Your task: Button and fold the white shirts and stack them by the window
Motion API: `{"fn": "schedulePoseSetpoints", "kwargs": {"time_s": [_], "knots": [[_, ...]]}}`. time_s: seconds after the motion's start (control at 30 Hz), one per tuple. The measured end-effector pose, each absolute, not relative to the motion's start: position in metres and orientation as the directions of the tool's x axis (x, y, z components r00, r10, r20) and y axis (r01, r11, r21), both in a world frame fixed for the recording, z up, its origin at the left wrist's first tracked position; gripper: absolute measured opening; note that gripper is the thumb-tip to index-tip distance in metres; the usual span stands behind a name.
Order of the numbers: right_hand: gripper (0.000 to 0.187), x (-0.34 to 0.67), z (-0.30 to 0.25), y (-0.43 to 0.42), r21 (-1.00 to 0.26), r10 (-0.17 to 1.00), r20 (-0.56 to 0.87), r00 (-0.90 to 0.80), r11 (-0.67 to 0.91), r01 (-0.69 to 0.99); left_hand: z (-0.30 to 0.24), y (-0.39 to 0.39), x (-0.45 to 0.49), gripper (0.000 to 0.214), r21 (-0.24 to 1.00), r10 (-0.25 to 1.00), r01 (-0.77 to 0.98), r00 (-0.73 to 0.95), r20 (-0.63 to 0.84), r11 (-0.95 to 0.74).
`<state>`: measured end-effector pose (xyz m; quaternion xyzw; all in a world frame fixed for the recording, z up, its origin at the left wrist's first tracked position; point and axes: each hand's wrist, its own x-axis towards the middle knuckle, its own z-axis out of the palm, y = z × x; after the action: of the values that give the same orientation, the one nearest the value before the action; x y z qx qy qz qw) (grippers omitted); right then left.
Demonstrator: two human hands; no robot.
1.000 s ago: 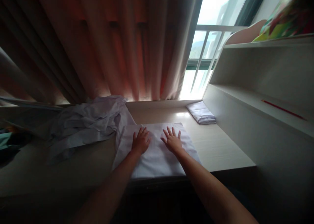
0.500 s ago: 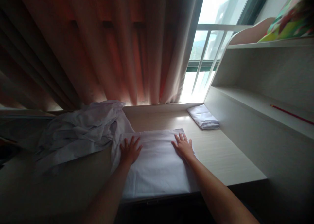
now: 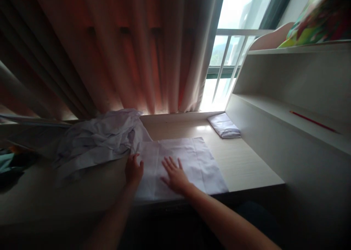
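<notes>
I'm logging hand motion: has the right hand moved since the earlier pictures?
Yes: the right hand has moved left and toward the person, farther from the window.

Curtain [image 3: 142,60] partly out of view

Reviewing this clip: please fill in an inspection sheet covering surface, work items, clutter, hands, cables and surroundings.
Surface: pale desk, dim toward the left.
Work items: flat white cloth at the front edge, with visible creases; crumpled white cloth to its left; folded white cloth in the far right corner.
Clutter: thin red stick on the shelf; indistinct dark items far left.
Grip: left hand curled at the flat cloth's left edge, hold unclear; right hand open, palm down over it.
Cables: nothing seen.
Surroundings: drawn curtain, bright window.
</notes>
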<state>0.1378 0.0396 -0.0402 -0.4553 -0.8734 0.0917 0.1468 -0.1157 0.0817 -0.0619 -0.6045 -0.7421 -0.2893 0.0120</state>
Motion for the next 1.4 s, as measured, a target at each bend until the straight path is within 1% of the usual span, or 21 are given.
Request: {"fn": "schedulePoseSetpoints", "kwargs": {"time_s": [0.03,0.07,0.1,0.13,0.17,0.2,0.27,0.33,0.37,0.47,0.57,0.67,0.73,0.8,0.87,0.93,1.0,1.1,1.17,1.27,1.4], "knots": [[0.080,0.114,-0.042,0.018,-0.318,0.745,0.198,-0.637,0.664,0.677,-0.063,0.070,-0.120,0.043,0.423,0.904,0.895,-0.290,0.315,0.140],[0.089,0.091,-0.045,-0.002,-0.339,0.677,0.208,-0.706,0.727,0.598,-0.064,0.059,-0.123,0.043,0.421,0.917,0.890,-0.303,0.260,0.175],[0.096,0.072,-0.049,-0.018,-0.359,0.640,0.201,-0.742,0.753,0.552,-0.064,0.049,-0.126,0.042,0.407,0.927,0.891,-0.307,0.214,0.201],[0.099,0.056,-0.054,-0.031,-0.378,0.636,0.189,-0.749,0.751,0.542,-0.063,0.040,-0.129,0.043,0.388,0.934,0.897,-0.303,0.187,0.213],[0.101,0.044,-0.059,-0.040,-0.396,0.661,0.173,-0.731,0.726,0.563,-0.061,0.032,-0.131,0.043,0.378,0.939,0.901,-0.297,0.174,0.215],[0.100,0.036,-0.064,-0.047,-0.406,0.692,0.159,-0.704,0.696,0.592,-0.059,0.025,-0.134,0.043,0.395,0.942,0.893,-0.297,0.157,0.216],[0.091,0.030,-0.074,-0.054,-0.409,0.738,0.158,-0.656,0.654,0.637,-0.055,0.013,-0.138,0.045,0.497,0.945,0.837,-0.313,0.091,0.230],[0.080,0.034,-0.081,-0.058,-0.408,0.754,0.192,-0.629,0.644,0.647,-0.052,0.001,-0.142,0.047,0.601,0.945,0.755,-0.326,-0.004,0.263],[0.075,0.038,-0.083,-0.061,-0.412,0.762,0.211,-0.612,0.637,0.652,-0.051,-0.005,-0.143,0.047,0.631,0.942,0.720,-0.332,-0.050,0.287],[0.062,0.049,-0.083,-0.073,-0.423,0.815,0.228,-0.532,0.576,0.700,-0.053,-0.030,-0.141,0.042,0.670,0.920,0.641,-0.350,-0.178,0.374],[0.051,0.059,-0.078,-0.087,-0.417,0.842,0.225,-0.490,0.538,0.733,-0.056,-0.059,-0.129,0.038,0.697,0.892,0.558,-0.323,-0.318,0.451],[0.046,0.070,-0.072,-0.097,-0.430,0.835,0.250,-0.490,0.550,0.716,-0.054,-0.082,-0.112,0.043,0.740,0.858,0.435,-0.245,-0.452,0.514],[0.045,0.078,-0.067,-0.101,-0.463,0.826,0.282,-0.487,0.562,0.685,-0.048,-0.088,-0.102,0.048,0.776,0.835,0.309,-0.180,-0.520,0.550],[0.045,0.085,-0.062,-0.103,-0.517,0.825,0.316,-0.468,0.564,0.644,-0.038,-0.087,-0.095,0.051,0.811,0.831,0.182,-0.143,-0.538,0.556],[0.045,0.090,-0.059,-0.102,-0.580,0.834,0.347,-0.428,0.550,0.601,-0.028,-0.079,-0.090,0.050,0.842,0.841,0.082,-0.164,-0.516,0.533],[0.045,0.093,-0.057,-0.101,-0.641,0.846,0.378,-0.377,0.533,0.552,-0.020,-0.068,-0.088,0.046,0.866,0.849,0.015,-0.206,-0.487,0.500],[0.044,0.094,-0.057,-0.100,-0.685,0.843,0.420,-0.336,0.537,0.492,-0.015,-0.053,-0.086,0.042,0.862,0.842,-0.034,-0.197,-0.502,0.506],[0.043,0.097,-0.056,-0.104,-0.713,0.823,0.465,-0.327,0.567,0.412,-0.013,-0.031,-0.085,0.038,0.804,0.796,-0.062,-0.119,-0.594,0.591],[0.042,0.099,-0.055,-0.108,-0.718,0.814,0.469,-0.344,0.578,0.387,-0.012,-0.017,-0.085,0.036,0.774,0.768,-0.059,-0.098,-0.633,0.631],[0.042,0.104,-0.054,-0.115,-0.710,0.803,0.463,-0.376,0.590,0.385,-0.012,-0.001,-0.087,0.034,0.767,0.759,-0.065,-0.108,-0.642,0.639],[0.043,0.111,-0.051,-0.120,-0.717,0.797,0.452,-0.400,0.592,0.368,-0.009,0.007,-0.089,0.032,0.763,0.747,-0.051,-0.170,-0.643,0.645]]}}
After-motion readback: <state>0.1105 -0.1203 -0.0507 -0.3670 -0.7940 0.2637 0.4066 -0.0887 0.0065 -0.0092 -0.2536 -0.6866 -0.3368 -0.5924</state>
